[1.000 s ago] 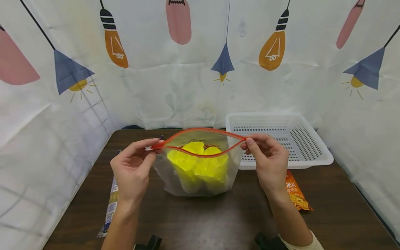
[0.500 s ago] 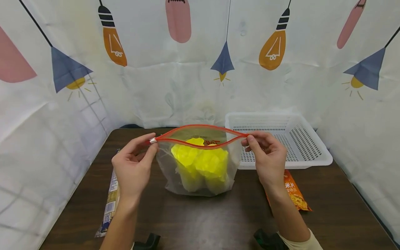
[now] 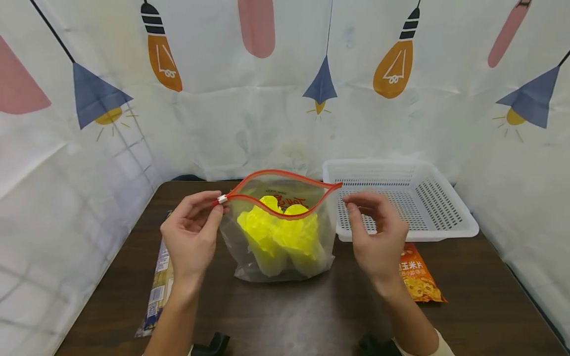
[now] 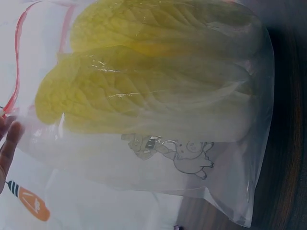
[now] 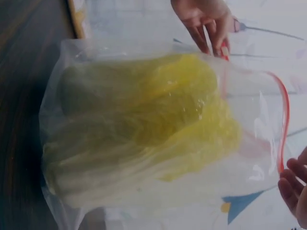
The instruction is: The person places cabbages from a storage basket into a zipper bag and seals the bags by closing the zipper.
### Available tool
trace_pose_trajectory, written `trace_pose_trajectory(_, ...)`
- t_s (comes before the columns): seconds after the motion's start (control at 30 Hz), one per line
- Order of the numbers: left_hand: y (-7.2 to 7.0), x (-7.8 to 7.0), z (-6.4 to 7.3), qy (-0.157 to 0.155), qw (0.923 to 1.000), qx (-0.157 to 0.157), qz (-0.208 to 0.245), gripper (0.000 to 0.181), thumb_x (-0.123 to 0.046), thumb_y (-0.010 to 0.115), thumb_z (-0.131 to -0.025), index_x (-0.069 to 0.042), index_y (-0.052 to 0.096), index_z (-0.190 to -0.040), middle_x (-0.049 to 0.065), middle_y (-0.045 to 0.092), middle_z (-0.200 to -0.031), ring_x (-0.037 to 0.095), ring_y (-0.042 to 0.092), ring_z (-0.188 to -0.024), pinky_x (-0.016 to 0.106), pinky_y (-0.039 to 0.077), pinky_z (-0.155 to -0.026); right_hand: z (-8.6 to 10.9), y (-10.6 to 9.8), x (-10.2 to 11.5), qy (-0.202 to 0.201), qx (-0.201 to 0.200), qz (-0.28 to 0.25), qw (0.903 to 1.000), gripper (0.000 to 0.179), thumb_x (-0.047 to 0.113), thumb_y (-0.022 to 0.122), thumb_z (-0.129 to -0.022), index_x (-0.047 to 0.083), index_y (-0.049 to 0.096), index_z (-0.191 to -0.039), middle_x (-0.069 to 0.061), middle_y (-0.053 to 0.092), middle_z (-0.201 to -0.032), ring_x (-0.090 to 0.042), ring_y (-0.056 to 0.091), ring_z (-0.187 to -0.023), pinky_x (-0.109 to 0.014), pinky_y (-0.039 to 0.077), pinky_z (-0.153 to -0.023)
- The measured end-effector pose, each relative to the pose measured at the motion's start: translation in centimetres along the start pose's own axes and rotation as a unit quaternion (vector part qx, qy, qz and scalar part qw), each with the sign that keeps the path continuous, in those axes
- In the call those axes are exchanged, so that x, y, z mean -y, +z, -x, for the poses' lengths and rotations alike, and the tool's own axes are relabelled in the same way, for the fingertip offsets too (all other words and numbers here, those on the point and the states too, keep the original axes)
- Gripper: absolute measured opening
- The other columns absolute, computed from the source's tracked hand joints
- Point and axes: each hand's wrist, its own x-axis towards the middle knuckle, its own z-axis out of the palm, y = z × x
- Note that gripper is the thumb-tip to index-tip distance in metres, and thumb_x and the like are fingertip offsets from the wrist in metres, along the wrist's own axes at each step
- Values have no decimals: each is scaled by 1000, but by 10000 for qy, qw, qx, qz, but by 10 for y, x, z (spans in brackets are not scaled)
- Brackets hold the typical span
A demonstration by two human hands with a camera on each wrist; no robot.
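A clear zip bag (image 3: pixel 329 237) with a red zip strip stands upright on the table, its mouth gaping. Inside are two Chinese cabbages (image 4: pixel 144 96), yellow leaves up and pale stems down. My left hand (image 3: pixel 193 232) pinches the bag's left top corner beside the white slider (image 3: pixel 222 199). Off the right top corner, my right hand (image 3: pixel 376 227) hovers with its thumb and fingers spread and nothing between them. In the right wrist view, those fingertips (image 5: pixel 290 178) lie close to the end of the red strip (image 5: pixel 286 112).
A white perforated basket (image 3: pixel 450 198) sits behind the right hand. An orange snack packet (image 3: pixel 420 277) lies beside the right forearm, and a blue and clear packet (image 3: pixel 157 291) lies by the left one. A patterned cloth (image 3: pixel 267 123) hangs behind the table.
My right hand has let go of the bag's right corner, which has swung a little left and up. The bag's mouth is wider. My left hand keeps its hold.
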Motion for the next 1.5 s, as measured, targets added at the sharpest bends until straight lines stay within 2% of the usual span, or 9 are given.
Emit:
trace_pose_trajectory(0.17, 0, 0, -1, -119, 9999, -97, -72, 20, 12, 73, -87, 12, 69, -107, 11, 79, -90, 20, 78, -77, 26, 64, -76, 1, 14, 11, -1134, -29, 394, 9928, 18, -13, 68, -84, -6, 75, -99, -17, 74, -91, -16, 67, -83, -21, 57, -82)
trace_pose_trajectory(0.27, 0, 0, -1, -208, 9994, -186, -194, 15, 11, 74, -87, 12, 70, -101, 11, 79, -88, 20, 77, -76, 26, 64, -75, -3, 22, 18, -1566, 66, 441, 9866, 15, -9, 67, -85, -6, 75, -97, -16, 73, -90, -21, 66, -81, -21, 56, -81)
trace_pose_trajectory(0.4, 0, 1, -1, -164, 9996, -210, -67, 13, 12, 74, -87, 13, 71, -99, 13, 78, -90, 20, 76, -74, 26, 64, -74, -10, 35, 26, -1947, 425, 645, 9778, 16, -5, 68, -86, -3, 75, -100, -15, 74, -94, -27, 68, -86, -25, 57, -87)
trace_pose_trajectory(0.67, 2, 1, -1, -19, 9998, -156, -86, 14, 11, 76, -87, 12, 74, -101, 14, 75, -94, 21, 76, -77, 27, 64, -75, -20, 71, 43, -1914, 1590, 957, 9638, 14, 0, 71, -90, 2, 74, -104, -12, 73, -113, -28, 65, -112, -34, 56, -97)
trace_pose_trajectory(0.8, 2, 2, -1, -14, 9999, -117, -57, 14, 10, 77, -87, 12, 75, -100, 14, 76, -92, 21, 76, -78, 27, 64, -75, -25, 91, 48, -1936, 2237, 1219, 9474, 17, 1, 70, -93, 5, 75, -109, -8, 72, -117, -24, 64, -116, -30, 55, -100)
trace_pose_trajectory(0.97, 3, 3, -1, 13, 10000, -65, 28, 14, 9, 79, -85, 12, 76, -99, 14, 78, -93, 20, 76, -83, 26, 64, -77, -33, 109, 50, -1887, 2923, 1885, 9184, 22, 3, 67, -95, 8, 75, -115, -4, 72, -121, -22, 65, -119, -30, 49, -110)
trace_pose_trajectory(1.07, 4, 3, -1, 15, 10000, -63, 38, 13, 8, 79, -85, 12, 77, -98, 13, 79, -93, 19, 77, -84, 26, 64, -77, -38, 116, 50, -1848, 3235, 2152, 9027, 23, 6, 67, -97, 7, 74, -118, -5, 72, -124, -22, 66, -120, -31, 49, -111)
trace_pose_trajectory(1.37, 7, 1, -2, 155, 9991, -75, 385, 10, 14, 76, -84, 16, 75, -94, 15, 78, -90, 21, 78, -83, 27, 64, -77, -48, 127, 47, -1501, 4029, 2443, 8692, 25, 14, 68, -101, 8, 73, -125, -3, 74, -123, -21, 68, -119, -36, 51, -110)
trace_pose_trajectory(1.5, 6, 1, -1, 219, 9988, -48, 435, 10, 14, 76, -85, 17, 75, -94, 16, 78, -90, 22, 78, -82, 27, 64, -76, -47, 130, 45, -1566, 4131, 2496, 8617, 18, 17, 66, -103, 11, 76, -116, 0, 75, -110, -21, 68, -112, -36, 51, -106)
